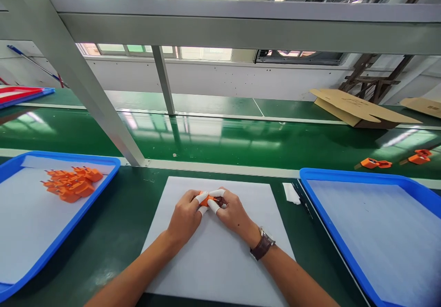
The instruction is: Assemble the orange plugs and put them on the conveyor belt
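Between my two hands, over a white sheet (220,261), is a small orange plastic part (206,201) with a dark tip. Its exact kind is hard to make out, as fingers cover most of it. My left hand (186,215) pinches it from the left, and my right hand (232,210) grips its right end. White covers sit on the fingertips of both hands. A pile of similar orange parts (74,183) lies in the blue tray (65,247) on the left.
A blue tray lined with white (336,242) stands at the right, beside a small white paper (291,193) and a dark slim tool (303,200). Orange pieces (374,163) lie on the green belt (258,144) behind. A metal post (103,100) slants down at left; cardboard (358,107) rests at back right.
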